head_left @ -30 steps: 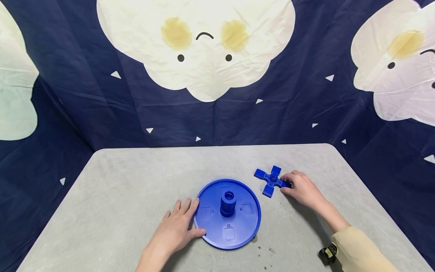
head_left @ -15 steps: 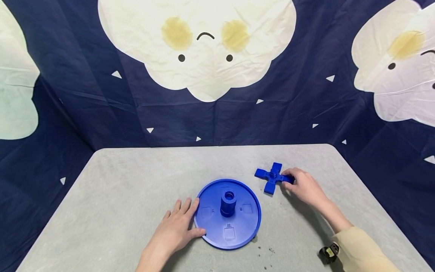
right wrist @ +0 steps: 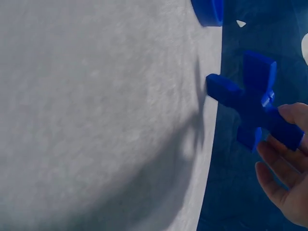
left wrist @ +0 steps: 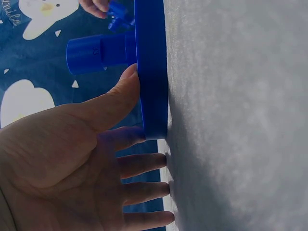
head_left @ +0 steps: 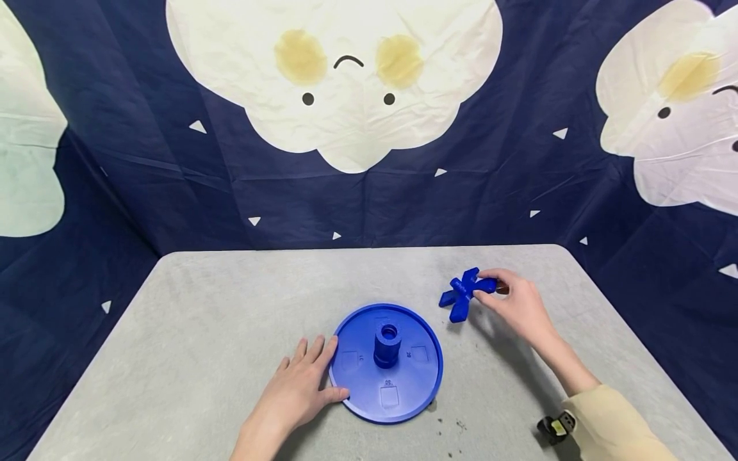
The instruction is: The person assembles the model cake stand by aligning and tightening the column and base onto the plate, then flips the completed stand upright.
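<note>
Blue cross (head_left: pixel 463 291) lifted, tilted — right hand (head_left: pixel 520 306) pinching.

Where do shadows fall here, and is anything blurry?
Head view: mostly crisp, shadow beside the right arm; left wrist view: soft shadow along the blue plate and left hand, table blurred; right wrist view: broad shadow left of the blue cross, table hazy.

The tray (head_left: pixel 363 400) sits on the table (head_left: pixel 230 320) in front of me, with 1 post (head_left: pixel 387 347) upright at its middle. My left hand (head_left: pixel 302 383) touches the tray's left edge. Right of the tray and farther back, my right hand (head_left: pixel 516 304) has the cross (head_left: pixel 460 294) on its left. The curtain (head_left: pixel 398 214) stands behind the table and along 2 sides, left and right.
</note>
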`<state>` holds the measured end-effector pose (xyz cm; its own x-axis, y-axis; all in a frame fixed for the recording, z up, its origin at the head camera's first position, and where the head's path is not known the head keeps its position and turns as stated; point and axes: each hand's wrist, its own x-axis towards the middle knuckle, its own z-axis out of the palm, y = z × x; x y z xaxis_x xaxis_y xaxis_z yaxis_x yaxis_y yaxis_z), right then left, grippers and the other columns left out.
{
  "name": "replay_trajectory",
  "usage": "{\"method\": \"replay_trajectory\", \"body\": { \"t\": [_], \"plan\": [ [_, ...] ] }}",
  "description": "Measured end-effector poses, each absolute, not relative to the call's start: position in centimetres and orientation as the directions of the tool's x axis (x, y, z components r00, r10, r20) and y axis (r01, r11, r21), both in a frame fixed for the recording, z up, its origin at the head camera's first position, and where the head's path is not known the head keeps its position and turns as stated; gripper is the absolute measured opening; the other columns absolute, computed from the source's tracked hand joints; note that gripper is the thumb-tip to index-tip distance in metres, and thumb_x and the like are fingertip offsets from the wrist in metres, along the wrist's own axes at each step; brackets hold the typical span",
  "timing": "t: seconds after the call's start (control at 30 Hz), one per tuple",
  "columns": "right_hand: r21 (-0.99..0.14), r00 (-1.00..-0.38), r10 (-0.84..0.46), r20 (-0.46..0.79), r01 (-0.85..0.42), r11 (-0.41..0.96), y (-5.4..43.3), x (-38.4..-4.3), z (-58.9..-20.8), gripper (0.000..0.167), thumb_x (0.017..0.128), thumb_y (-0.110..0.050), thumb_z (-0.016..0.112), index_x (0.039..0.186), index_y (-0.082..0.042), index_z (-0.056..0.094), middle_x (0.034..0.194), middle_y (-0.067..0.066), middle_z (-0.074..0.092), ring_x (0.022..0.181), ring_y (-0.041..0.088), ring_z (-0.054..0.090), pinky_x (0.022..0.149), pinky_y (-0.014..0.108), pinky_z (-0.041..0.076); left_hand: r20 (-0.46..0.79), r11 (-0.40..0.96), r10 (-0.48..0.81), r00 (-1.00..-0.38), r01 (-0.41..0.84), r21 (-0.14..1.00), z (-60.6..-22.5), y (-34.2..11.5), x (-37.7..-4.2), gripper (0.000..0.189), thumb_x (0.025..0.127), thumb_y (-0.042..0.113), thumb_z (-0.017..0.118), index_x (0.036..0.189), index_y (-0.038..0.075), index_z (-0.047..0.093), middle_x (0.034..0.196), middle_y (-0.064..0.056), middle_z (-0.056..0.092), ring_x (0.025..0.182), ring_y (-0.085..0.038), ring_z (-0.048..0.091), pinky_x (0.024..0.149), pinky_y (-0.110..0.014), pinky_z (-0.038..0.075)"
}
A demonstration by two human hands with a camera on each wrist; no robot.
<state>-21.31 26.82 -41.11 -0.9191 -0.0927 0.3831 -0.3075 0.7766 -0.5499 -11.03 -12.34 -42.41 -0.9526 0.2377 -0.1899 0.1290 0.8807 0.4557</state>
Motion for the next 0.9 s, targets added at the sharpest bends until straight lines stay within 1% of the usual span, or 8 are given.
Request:
{"method": "replay_trajectory", "body": {
  "t": [0.17, 0.23, 0.3, 0.43, 0.53, 0.63, 0.77, 0.9],
  "plan": [
    [-0.651, -0.915, -0.006, 0.402, -0.291, 0.701, 26.2, -21.1, -40.3, 0.037, 0.086, -0.015, 0.084, 0.119, -0.004, 0.072, 0.095, 0.011, 0.076, 0.084, 0.005, 0.070, 0.078, 0.015, 0.058, -0.193, 0.881, 0.241, -0.951, 0.131, 0.455, -42.4, -12.4, -11.1, 0.091, 0.085, 0.051, 0.078, 0.158, 0.010, 0.041, 0.163, -0.024, 0.038, 0.153, -0.053, 0.027, 0.117, -0.076, 0.028],
    [-0.709, -0.917, 0.025, 0.399, -0.292, 0.642, 25.8, -20.9, -40.0, 0.038, 0.086, -0.014, 0.084, 0.120, -0.003, 0.071, 0.095, 0.008, 0.074, 0.083, -0.003, 0.067, 0.078, 0.009, 0.056, -0.192, 0.881, 0.241, -0.951, 0.132, 0.454, -42.4, -12.4, -11.1, 0.091, 0.085, 0.051, 0.078, 0.158, 0.010, 0.041, 0.163, -0.024, 0.038, 0.153, -0.053, 0.027, 0.116, -0.076, 0.028],
    [-0.761, -0.920, 0.053, 0.388, -0.288, 0.581, 25.5, -20.7, -39.6, 0.040, 0.086, -0.014, 0.084, 0.121, -0.003, 0.069, 0.097, 0.003, 0.073, 0.084, -0.006, 0.067, 0.080, 0.009, 0.056, -0.190, 0.882, 0.242, -0.952, 0.133, 0.452, -42.4, -12.4, -11.1, 0.091, 0.085, 0.051, 0.078, 0.158, 0.010, 0.041, 0.163, -0.024, 0.038, 0.153, -0.053, 0.028, 0.116, -0.076, 0.028],
    [-0.823, -0.928, 0.094, 0.361, -0.270, 0.500, 24.7, -20.1, -38.8, 0.041, 0.086, -0.017, 0.085, 0.122, -0.004, 0.068, 0.096, -0.015, 0.071, 0.087, -0.005, 0.070, 0.080, 0.011, 0.057, -0.192, 0.881, 0.237, -0.952, 0.128, 0.455, -42.4, -12.4, -11.1, 0.091, 0.085, 0.051, 0.078, 0.158, 0.010, 0.041, 0.163, -0.023, 0.038, 0.153, -0.053, 0.027, 0.117, -0.076, 0.027],
    [-0.852, -0.928, 0.111, 0.357, -0.274, 0.447, 23.9, -19.6, -38.1, 0.042, 0.086, -0.015, 0.085, 0.122, -0.003, 0.068, 0.097, -0.022, 0.071, 0.088, -0.005, 0.071, 0.079, 0.012, 0.058, -0.199, 0.882, 0.235, -0.951, 0.122, 0.456, -42.4, -12.4, -11.1, 0.091, 0.085, 0.051, 0.078, 0.158, 0.011, 0.041, 0.164, -0.023, 0.038, 0.153, -0.053, 0.027, 0.117, -0.076, 0.027],
    [-0.867, -0.921, 0.112, 0.374, -0.304, 0.394, 23.0, -19.2, -37.6, 0.042, 0.086, -0.011, 0.084, 0.123, 0.000, 0.067, 0.098, -0.022, 0.071, 0.088, -0.004, 0.071, 0.080, 0.012, 0.058, -0.203, 0.882, 0.235, -0.951, 0.120, 0.455, -42.4, -12.4, -11.1, 0.091, 0.085, 0.051, 0.078, 0.158, 0.011, 0.041, 0.164, -0.023, 0.038, 0.153, -0.053, 0.026, 0.117, -0.076, 0.027],
    [-0.855, -0.901, 0.062, 0.430, -0.384, 0.347, 21.9, -18.9, -37.1, 0.041, 0.088, -0.006, 0.080, 0.127, -0.002, 0.067, 0.099, -0.017, 0.072, 0.088, -0.002, 0.071, 0.084, 0.012, 0.058, -0.199, 0.881, 0.235, -0.951, 0.122, 0.457, -42.4, -12.4, -11.1, 0.091, 0.085, 0.051, 0.078, 0.158, 0.011, 0.041, 0.164, -0.023, 0.038, 0.153, -0.053, 0.026, 0.117, -0.076, 0.027],
    [-0.813, -0.864, -0.031, 0.503, -0.485, 0.321, 20.8, -18.7, -36.6, 0.043, 0.088, -0.001, 0.079, 0.130, -0.005, 0.068, 0.098, -0.002, 0.075, 0.089, 0.003, 0.072, 0.089, 0.015, 0.058, -0.194, 0.881, 0.235, -0.952, 0.125, 0.457, -42.4, -12.4, -11.0, 0.091, 0.085, 0.051, 0.078, 0.158, 0.011, 0.041, 0.164, -0.023, 0.038, 0.153, -0.053, 0.027, 0.117, -0.076, 0.027]
  ]
}}
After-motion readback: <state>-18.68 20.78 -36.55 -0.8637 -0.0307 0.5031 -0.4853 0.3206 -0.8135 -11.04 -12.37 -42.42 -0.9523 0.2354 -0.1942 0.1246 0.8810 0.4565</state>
